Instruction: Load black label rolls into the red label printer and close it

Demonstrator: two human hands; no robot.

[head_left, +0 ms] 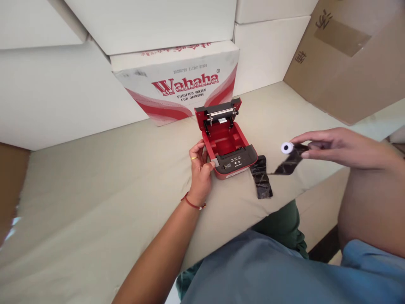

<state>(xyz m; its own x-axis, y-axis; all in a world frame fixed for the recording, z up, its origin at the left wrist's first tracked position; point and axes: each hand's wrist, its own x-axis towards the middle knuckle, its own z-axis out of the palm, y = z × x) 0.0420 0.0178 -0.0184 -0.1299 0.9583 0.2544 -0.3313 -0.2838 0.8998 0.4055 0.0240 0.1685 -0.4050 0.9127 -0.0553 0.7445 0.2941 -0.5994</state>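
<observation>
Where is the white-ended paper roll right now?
In the head view, the paper roll is right of centre, held in the right hand, to the right of the open red printer.

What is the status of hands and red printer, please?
Left hand on printer; right hand holding roll. Lid up. Dark strip close beside printer.

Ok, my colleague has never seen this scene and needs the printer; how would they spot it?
Find the Wahaha water carton at the back of the table. Just in front of it sits the printer, its side held by the left hand. Unlike the dark strip beside it, it is boxy and red, with its lid raised.
</observation>
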